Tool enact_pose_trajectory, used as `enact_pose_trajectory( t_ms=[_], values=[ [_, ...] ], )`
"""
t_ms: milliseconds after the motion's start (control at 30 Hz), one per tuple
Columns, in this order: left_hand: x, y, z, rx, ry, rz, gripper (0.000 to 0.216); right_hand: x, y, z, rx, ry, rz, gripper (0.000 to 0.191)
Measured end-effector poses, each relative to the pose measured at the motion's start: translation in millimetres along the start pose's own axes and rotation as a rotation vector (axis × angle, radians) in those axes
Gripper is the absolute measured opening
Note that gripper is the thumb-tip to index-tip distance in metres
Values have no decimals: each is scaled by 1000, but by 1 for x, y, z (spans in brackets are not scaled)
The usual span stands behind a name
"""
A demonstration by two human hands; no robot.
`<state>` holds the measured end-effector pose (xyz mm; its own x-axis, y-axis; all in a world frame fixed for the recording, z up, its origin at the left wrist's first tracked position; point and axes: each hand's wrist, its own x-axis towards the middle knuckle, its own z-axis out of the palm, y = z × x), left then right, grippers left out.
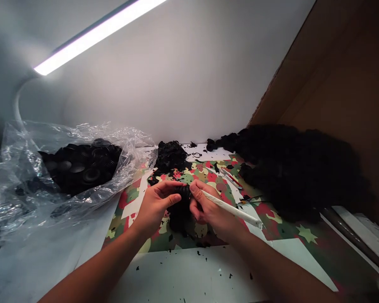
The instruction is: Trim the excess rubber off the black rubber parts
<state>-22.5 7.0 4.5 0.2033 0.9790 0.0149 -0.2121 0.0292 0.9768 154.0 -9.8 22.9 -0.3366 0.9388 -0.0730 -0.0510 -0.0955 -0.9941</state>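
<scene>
My left hand (156, 204) is closed round a small black rubber part (180, 198), held above the patterned mat (281, 229). My right hand (205, 208) grips a thin white tool (232, 208) like a pen, its front end at the black part; its fingers also touch the part. Below the hands sits a small dark heap (180, 223) of black pieces, partly hidden by my fingers.
A clear plastic bag (25, 176) holding several black round caps (82, 166) lies at the left. A pile of black scraps (170, 155) is behind the hands, a large black heap (303, 168) at the right. Small tools (230, 179) lie on the mat. A lamp bar (97, 33) glows above.
</scene>
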Motion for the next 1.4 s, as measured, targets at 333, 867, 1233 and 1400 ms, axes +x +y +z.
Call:
enact_pose_trajectory(
  t_ms=[333,867,1233,1400],
  values=[
    [0,-1,2,-91,-25,-38,30,1,0,1,85,-33,-14,44],
    [0,16,-9,455,-72,440,7,-1,-3,-3,79,-104,57,41],
    [5,13,-15,389,-84,294,14,-5,-16,-22,-259,242,-234,32],
    [6,13,-15,422,-96,308,13,-7,-10,-16,-299,220,-325,19]
  ],
)
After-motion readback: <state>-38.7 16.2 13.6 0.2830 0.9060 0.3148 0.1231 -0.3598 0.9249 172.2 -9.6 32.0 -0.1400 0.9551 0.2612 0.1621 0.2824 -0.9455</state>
